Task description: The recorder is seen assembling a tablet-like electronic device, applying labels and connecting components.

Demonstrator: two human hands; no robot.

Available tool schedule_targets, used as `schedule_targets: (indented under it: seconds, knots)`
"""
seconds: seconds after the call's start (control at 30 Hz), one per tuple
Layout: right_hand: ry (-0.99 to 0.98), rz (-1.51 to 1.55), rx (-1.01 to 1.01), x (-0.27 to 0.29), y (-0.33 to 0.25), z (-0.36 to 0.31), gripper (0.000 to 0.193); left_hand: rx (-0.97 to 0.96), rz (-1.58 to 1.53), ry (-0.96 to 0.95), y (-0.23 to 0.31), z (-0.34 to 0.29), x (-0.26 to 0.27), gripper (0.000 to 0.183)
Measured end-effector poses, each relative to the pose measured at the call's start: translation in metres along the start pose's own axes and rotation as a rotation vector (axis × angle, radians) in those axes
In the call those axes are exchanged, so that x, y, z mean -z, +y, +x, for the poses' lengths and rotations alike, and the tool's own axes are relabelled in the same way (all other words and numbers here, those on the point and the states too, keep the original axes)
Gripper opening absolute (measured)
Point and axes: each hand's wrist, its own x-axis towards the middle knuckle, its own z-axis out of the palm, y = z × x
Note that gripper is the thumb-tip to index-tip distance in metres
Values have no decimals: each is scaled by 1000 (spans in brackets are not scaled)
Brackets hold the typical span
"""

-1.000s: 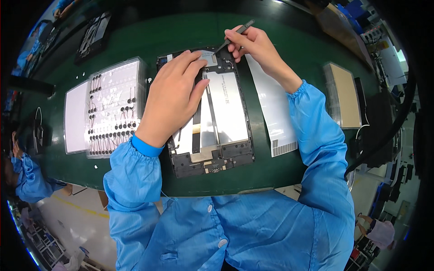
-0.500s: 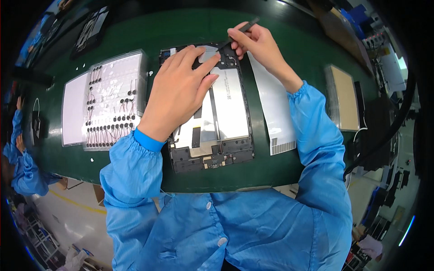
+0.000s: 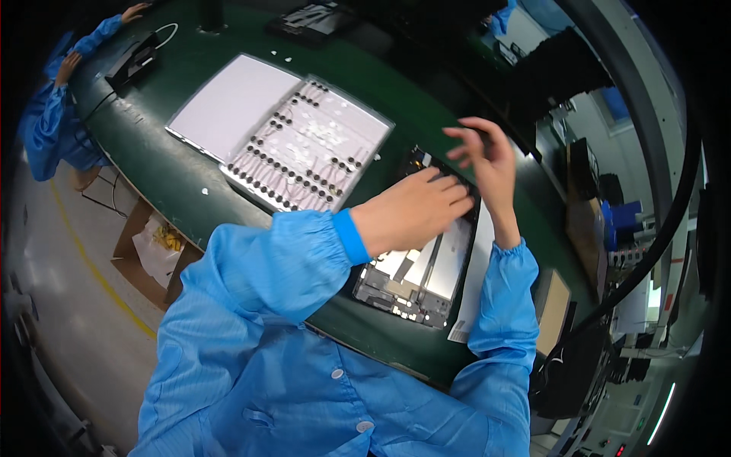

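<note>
An opened tablet-like device [image 3: 405, 302], with silver plates and black lower parts showing, lies on the green bench. My left hand [image 3: 415, 212] rests over its upper left part, palm down with the fingers loosely spread. It hides much of the device's far half. My right hand [image 3: 493, 171] is raised at the device's far right corner, fingers apart, and no tool shows in it. A pale sheet [image 3: 474, 286] lies along the device's right side, partly under my right forearm.
Left of the device is a clear tray [image 3: 324, 133] of small round black parts with wires, beside a white panel [image 3: 232, 105]. A cardboard box [image 3: 145, 255] stands below the bench edge. Another person's blue sleeve [image 3: 47, 126] shows far left. A tan-topped stack [image 3: 552, 308] sits right.
The view has swung left, so the bench appears turned. My right hand no longer shows the dark pen-like tool; its fingers have spread. My left hand stays over the device.
</note>
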Motion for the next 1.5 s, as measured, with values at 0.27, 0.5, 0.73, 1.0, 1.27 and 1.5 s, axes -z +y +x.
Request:
schedule_targets:
  seconds: [0.27, 0.5, 0.73, 1.0, 1.27, 1.5]
  knots:
    - [-447, -552, 733, -137, 2, 98, 35, 420, -846, 155, -134, -84, 115, 21]
    - [-468, -763, 883, -152, 5, 103, 21, 716, -330, 630, -191, -111, 92, 23]
    - [-343, -442, 663, -158, 12, 100, 23, 693, -295, 367, -179, -114, 90, 19]
    - [-345, 229, 238, -162, 13, 91, 19, 580, -268, 211, -165, -101, 99, 21]
    - [-291, 297, 187, -162, 19, 93, 21, 610, -192, 213, -166, -100, 100, 14]
    - [-231, 391, 108, -163, 26, 95, 23, 658, -245, 61, -161, -102, 101, 14]
